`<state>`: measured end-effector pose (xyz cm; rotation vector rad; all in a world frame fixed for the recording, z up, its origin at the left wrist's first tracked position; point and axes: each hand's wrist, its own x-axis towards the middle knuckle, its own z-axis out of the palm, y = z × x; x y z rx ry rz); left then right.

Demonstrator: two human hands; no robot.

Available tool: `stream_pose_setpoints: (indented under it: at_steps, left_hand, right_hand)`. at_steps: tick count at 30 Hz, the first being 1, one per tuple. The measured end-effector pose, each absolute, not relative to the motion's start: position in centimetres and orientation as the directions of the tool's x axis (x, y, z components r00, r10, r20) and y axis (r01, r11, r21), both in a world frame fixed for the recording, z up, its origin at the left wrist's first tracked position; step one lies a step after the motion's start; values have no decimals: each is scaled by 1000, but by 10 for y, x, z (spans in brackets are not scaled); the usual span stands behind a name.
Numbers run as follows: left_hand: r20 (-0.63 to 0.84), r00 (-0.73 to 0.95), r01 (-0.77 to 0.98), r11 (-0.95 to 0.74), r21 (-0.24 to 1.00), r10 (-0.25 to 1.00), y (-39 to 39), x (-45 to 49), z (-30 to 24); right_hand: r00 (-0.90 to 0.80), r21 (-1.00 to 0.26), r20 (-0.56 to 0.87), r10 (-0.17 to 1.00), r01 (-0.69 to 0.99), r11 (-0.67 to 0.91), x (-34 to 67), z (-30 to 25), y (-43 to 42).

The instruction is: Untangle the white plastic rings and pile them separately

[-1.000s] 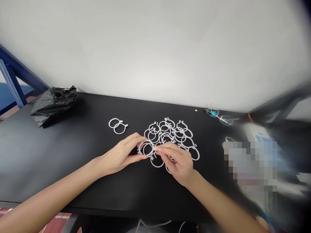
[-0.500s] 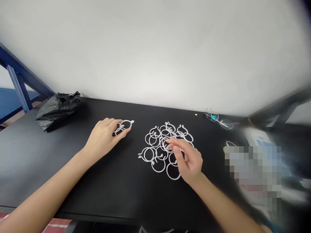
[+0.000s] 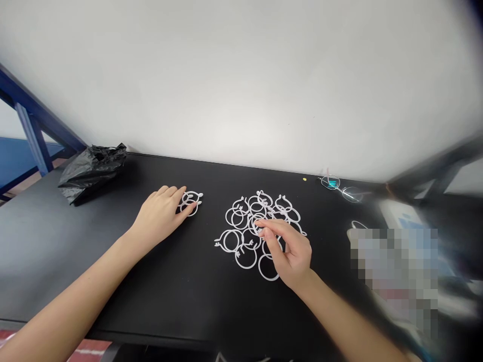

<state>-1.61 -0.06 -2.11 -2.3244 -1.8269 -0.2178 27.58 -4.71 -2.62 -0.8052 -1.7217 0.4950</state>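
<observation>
On the black table (image 3: 113, 271) lies a loose pile of several white plastic rings (image 3: 245, 226), each with a small clasp. A small separate stack of white rings (image 3: 191, 202) sits to its left. My left hand (image 3: 160, 216) lies beside that stack, fingers stretched out and fingertips resting on it. My right hand (image 3: 290, 251) reaches into the middle of the pile. Its thumb and forefinger pinch a white ring (image 3: 259, 225) that still lies among the others, while the other fingers curl in.
A crumpled black plastic bag (image 3: 92, 168) lies at the table's back left. Glasses (image 3: 339, 187) rest near the white wall at the back right. A tiny yellow speck (image 3: 304, 178) sits beside them. Blurred items crowd the right side. A blue frame (image 3: 30, 130) stands at the left.
My left hand carried a ring from the pile to the small stack at the left and laid it there. My right hand let go and reached back into the pile.
</observation>
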Motion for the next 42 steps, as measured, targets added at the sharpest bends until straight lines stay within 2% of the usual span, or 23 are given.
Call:
stream_pose_setpoints:
  at_steps: [9,12,15,21,28,33,36,38,42]
  left_hand:
    - [444,421,828,-535,168,791,-10,3,-23]
    - [411,555,689,-676,259,723,-17,14,-23]
    - [317,671,596,-742,306,670,-23,22,-24]
    - [158,730,568,-719,400,665,-27,25,-24]
    - [146,732,557,-708,435,666,-27,28,-24]
    - [157,717,565,-698,440,679,-27,31,-23]
    - [153,707,568,-683,460,691,-27,31,-24]
    - [150,696,572,-668,475,702,-26,31,-24]
    - [128,657,610,-624,488,743,-25,30,-25]
  right_hand:
    - [-154,-674,675,722,270,687,275,-23,-48]
    - [-159,-668,674,722,286,687,275,-23,-48]
    - [-169,-662,671,722,303,686,274,-22,-48]
    - [-178,-654,670,720,317,687,273,-22,-47]
    - [-201,-654,662,722,315,688,273,-20,-47]
    - [-400,-581,651,646,286,762,272,-25,-45]
    - [-539,-539,593,598,285,792,271,-29,-45]
    - [-572,-528,560,600,311,790,270,-32,-44]
    - [-532,-527,554,641,372,764,271,-35,-42]
